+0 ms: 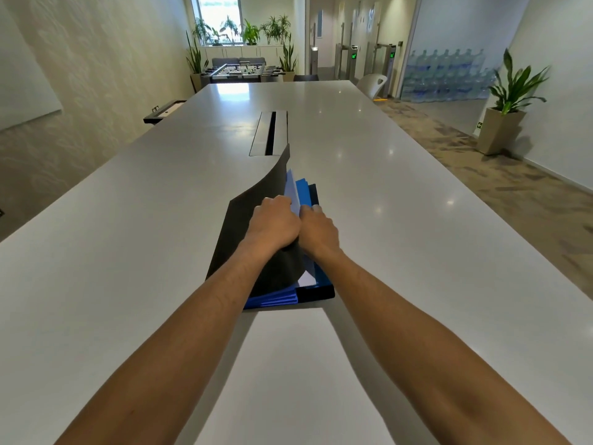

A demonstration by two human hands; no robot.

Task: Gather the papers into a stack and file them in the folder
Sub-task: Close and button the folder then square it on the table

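Note:
A black folder (263,184) with blue inner pockets lies on the white table (128,252), its front cover lifted and curled up to the left. My left hand (272,224) grips that cover and a pale sheet (292,191) at its edge. My right hand (317,229) presses down inside the folder, fingers on the blue pocket (303,191). White paper (307,279) shows between the pockets near the spine end. The rest of the papers is hidden by the cover and my hands.
A cable slot (271,133) is set into the table just beyond the folder. A white chair (372,83) stands at the far right edge. Potted plants (510,101) and a foosball table (244,70) stand well away.

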